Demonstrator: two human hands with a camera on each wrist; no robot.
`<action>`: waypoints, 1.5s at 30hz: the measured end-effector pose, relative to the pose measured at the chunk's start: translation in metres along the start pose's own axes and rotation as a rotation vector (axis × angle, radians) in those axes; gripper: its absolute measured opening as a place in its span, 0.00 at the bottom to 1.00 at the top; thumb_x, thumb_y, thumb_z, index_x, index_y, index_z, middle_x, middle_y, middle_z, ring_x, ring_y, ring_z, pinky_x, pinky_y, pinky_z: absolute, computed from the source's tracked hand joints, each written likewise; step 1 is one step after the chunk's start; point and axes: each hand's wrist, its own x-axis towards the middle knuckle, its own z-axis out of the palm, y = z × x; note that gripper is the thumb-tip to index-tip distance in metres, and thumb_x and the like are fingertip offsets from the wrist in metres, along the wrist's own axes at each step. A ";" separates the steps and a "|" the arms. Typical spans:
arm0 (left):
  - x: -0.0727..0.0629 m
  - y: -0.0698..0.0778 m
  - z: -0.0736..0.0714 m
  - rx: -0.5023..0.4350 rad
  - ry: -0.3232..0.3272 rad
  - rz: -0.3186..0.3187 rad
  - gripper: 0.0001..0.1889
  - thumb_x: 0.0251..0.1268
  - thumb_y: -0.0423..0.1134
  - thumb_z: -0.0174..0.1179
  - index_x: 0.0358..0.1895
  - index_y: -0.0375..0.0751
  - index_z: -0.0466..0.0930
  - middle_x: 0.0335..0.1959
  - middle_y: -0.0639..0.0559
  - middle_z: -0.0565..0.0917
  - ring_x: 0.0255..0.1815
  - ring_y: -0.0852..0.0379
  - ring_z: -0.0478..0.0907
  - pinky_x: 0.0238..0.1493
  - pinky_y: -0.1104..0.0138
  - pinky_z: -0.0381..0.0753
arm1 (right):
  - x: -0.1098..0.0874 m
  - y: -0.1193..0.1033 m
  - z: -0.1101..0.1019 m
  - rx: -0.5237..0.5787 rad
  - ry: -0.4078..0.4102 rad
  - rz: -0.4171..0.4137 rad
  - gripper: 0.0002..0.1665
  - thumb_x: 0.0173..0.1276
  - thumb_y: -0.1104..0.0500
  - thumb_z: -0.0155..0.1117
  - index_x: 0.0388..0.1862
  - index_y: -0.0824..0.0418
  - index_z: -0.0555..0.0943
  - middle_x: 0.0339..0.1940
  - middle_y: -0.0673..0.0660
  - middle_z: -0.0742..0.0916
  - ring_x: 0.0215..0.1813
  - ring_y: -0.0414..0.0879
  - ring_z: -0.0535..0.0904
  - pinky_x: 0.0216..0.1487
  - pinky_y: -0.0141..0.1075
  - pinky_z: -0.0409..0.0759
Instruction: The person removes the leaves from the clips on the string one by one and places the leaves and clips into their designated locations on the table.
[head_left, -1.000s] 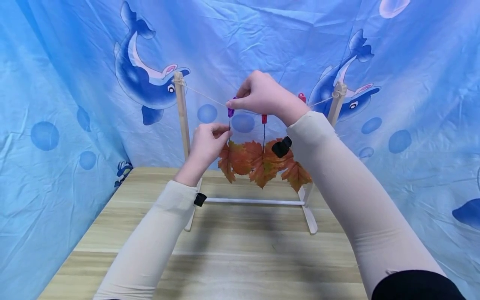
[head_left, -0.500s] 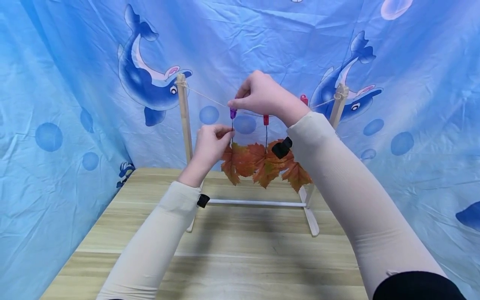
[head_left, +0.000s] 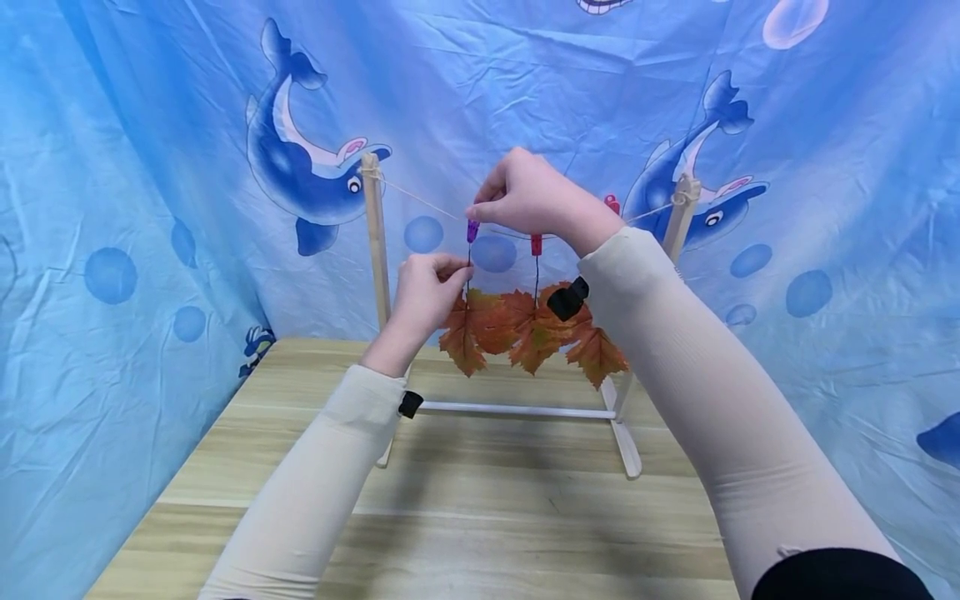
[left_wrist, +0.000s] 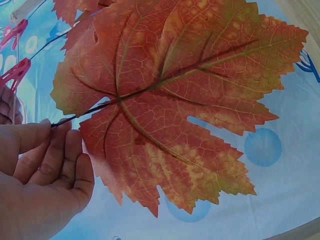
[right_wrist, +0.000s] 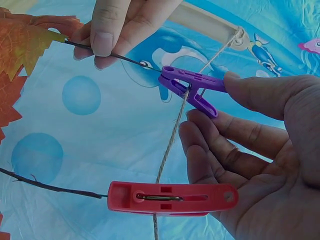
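Note:
My left hand pinches the dark stem of an orange-red maple leaf between thumb and fingertips. The leaf hangs beyond those fingers, its stem tip meeting the nose of a purple clothespin. My right hand holds that clothespin by its handles, thumb on one handle and index finger at the other. The clothespin sits across a thin string. Beside it, a red clothespin on the same string grips another leaf's stem.
Two wooden posts carry the string, joined low down by a white bar. Further right hang more maple leaves, with another red clothespin partly behind the right wrist. The stand is on a wood-grain table before a blue dolphin-print cloth.
The head view shifts slightly, so the stand and leaves appear a little lower and to the right. Both hands keep their holds on the stem and the purple clothespin.

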 end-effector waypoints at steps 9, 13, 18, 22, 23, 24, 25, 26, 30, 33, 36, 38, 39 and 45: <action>-0.002 -0.001 0.001 0.010 -0.008 -0.009 0.09 0.73 0.36 0.64 0.45 0.36 0.91 0.33 0.47 0.88 0.30 0.54 0.80 0.35 0.61 0.80 | 0.000 0.002 0.001 0.000 -0.005 -0.025 0.13 0.74 0.53 0.67 0.47 0.59 0.91 0.39 0.53 0.91 0.41 0.48 0.85 0.34 0.41 0.78; -0.001 -0.001 0.002 0.018 -0.008 -0.005 0.09 0.73 0.36 0.64 0.45 0.36 0.91 0.33 0.48 0.88 0.29 0.54 0.80 0.34 0.62 0.80 | -0.001 0.003 0.002 -0.022 0.000 -0.044 0.13 0.75 0.55 0.66 0.49 0.60 0.91 0.40 0.54 0.91 0.40 0.46 0.85 0.34 0.39 0.77; -0.001 -0.001 0.003 0.011 -0.010 -0.006 0.09 0.73 0.36 0.64 0.45 0.35 0.91 0.33 0.48 0.88 0.29 0.54 0.80 0.34 0.61 0.80 | -0.001 0.005 0.003 -0.033 0.019 -0.042 0.12 0.75 0.55 0.66 0.49 0.59 0.91 0.40 0.53 0.90 0.32 0.46 0.81 0.26 0.39 0.70; -0.002 0.000 0.004 0.015 -0.017 -0.017 0.08 0.73 0.36 0.64 0.45 0.36 0.91 0.34 0.48 0.89 0.30 0.54 0.80 0.35 0.61 0.80 | -0.001 0.005 0.001 -0.030 0.029 -0.037 0.13 0.75 0.54 0.66 0.49 0.59 0.91 0.40 0.53 0.90 0.34 0.45 0.82 0.25 0.39 0.66; -0.002 0.000 0.004 0.017 -0.020 -0.019 0.08 0.73 0.36 0.64 0.45 0.36 0.91 0.34 0.48 0.89 0.30 0.54 0.80 0.35 0.61 0.80 | -0.001 0.005 0.000 -0.027 0.032 -0.034 0.13 0.75 0.54 0.65 0.49 0.59 0.91 0.40 0.53 0.90 0.33 0.46 0.82 0.25 0.39 0.65; -0.002 0.000 0.004 0.019 -0.020 -0.018 0.08 0.73 0.36 0.64 0.45 0.36 0.91 0.34 0.48 0.89 0.30 0.54 0.80 0.34 0.61 0.80 | -0.001 0.005 -0.001 -0.023 0.036 -0.032 0.13 0.76 0.54 0.65 0.50 0.59 0.91 0.40 0.53 0.90 0.34 0.46 0.82 0.25 0.39 0.65; -0.002 0.000 0.004 0.020 -0.019 -0.015 0.08 0.73 0.35 0.64 0.45 0.35 0.91 0.34 0.48 0.89 0.30 0.54 0.80 0.34 0.61 0.79 | -0.001 0.005 -0.002 -0.021 0.038 -0.030 0.13 0.76 0.54 0.65 0.50 0.59 0.90 0.40 0.53 0.90 0.34 0.46 0.82 0.26 0.39 0.66; -0.002 0.000 0.005 0.022 -0.018 -0.011 0.08 0.72 0.35 0.65 0.45 0.35 0.91 0.34 0.48 0.89 0.30 0.54 0.80 0.33 0.61 0.79 | -0.002 0.004 -0.003 -0.016 0.040 -0.028 0.13 0.76 0.55 0.65 0.50 0.59 0.90 0.40 0.53 0.90 0.35 0.46 0.82 0.27 0.39 0.67; -0.001 0.000 0.005 0.030 -0.014 -0.002 0.08 0.72 0.35 0.65 0.44 0.35 0.91 0.33 0.48 0.89 0.29 0.54 0.81 0.32 0.62 0.79 | -0.002 0.002 -0.007 0.007 0.058 -0.007 0.13 0.76 0.55 0.64 0.51 0.59 0.90 0.41 0.54 0.90 0.37 0.46 0.82 0.30 0.41 0.68; -0.002 0.000 0.005 0.030 -0.020 -0.006 0.07 0.72 0.35 0.65 0.43 0.35 0.91 0.33 0.49 0.89 0.29 0.55 0.81 0.32 0.62 0.80 | -0.002 0.000 -0.009 0.020 0.071 0.011 0.14 0.76 0.54 0.64 0.51 0.58 0.90 0.42 0.54 0.90 0.39 0.45 0.82 0.34 0.40 0.71; -0.003 0.000 0.004 0.032 -0.027 -0.011 0.07 0.72 0.35 0.65 0.43 0.36 0.91 0.33 0.49 0.88 0.29 0.55 0.80 0.34 0.62 0.80 | -0.002 -0.002 -0.011 0.018 0.084 0.010 0.13 0.76 0.53 0.65 0.51 0.57 0.90 0.41 0.53 0.90 0.33 0.44 0.78 0.33 0.39 0.70; -0.004 0.000 0.003 0.035 -0.028 -0.010 0.07 0.72 0.34 0.65 0.43 0.35 0.91 0.33 0.49 0.88 0.29 0.54 0.80 0.34 0.61 0.80 | -0.003 -0.002 -0.013 0.013 0.091 0.003 0.13 0.76 0.53 0.65 0.50 0.57 0.91 0.41 0.52 0.90 0.28 0.45 0.73 0.31 0.39 0.68; -0.004 0.000 0.003 0.038 -0.027 -0.008 0.07 0.72 0.34 0.65 0.43 0.35 0.91 0.33 0.48 0.88 0.30 0.54 0.80 0.35 0.61 0.80 | -0.003 -0.002 -0.013 0.010 0.097 -0.002 0.13 0.76 0.53 0.64 0.50 0.57 0.91 0.41 0.52 0.90 0.25 0.45 0.69 0.29 0.40 0.66; -0.007 -0.001 0.001 0.051 -0.027 0.005 0.07 0.71 0.34 0.65 0.42 0.35 0.91 0.34 0.48 0.89 0.32 0.54 0.81 0.37 0.60 0.81 | -0.006 -0.004 -0.018 0.013 0.133 0.001 0.14 0.77 0.52 0.63 0.51 0.56 0.90 0.41 0.51 0.90 0.22 0.45 0.62 0.27 0.40 0.63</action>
